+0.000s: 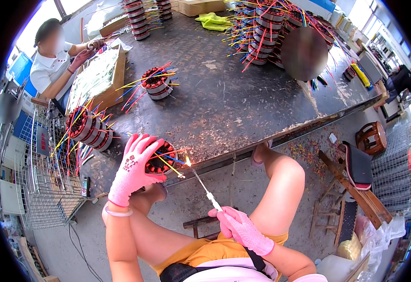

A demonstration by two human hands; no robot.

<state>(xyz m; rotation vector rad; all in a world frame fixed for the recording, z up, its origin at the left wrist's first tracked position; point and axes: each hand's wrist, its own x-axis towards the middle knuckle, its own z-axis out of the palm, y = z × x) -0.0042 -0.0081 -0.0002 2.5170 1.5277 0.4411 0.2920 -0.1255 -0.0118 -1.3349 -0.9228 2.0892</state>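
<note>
My left hand (132,169), in a pink glove, is wrapped round a motor stator (162,163) at the table's near edge. Its red-rimmed open side is turned toward me, and blue, yellow and red wires stick out to the right. In my right hand (243,231), also gloved in pink, is a slim long-nosed lighter (211,196) with a white grip and a thin metal tube. A small flame (188,161) burns at its tip, close beside the wire ends. Whether it touches them I cannot tell.
A stack of stators (92,131) leans left of my hand; a single stator (156,84) stands farther in. Tall stator stacks (264,35) fill the dark table's (205,94) far side. A co-worker (53,61) sits at far left behind a cardboard box (109,91). A wire cage (50,174) stands left.
</note>
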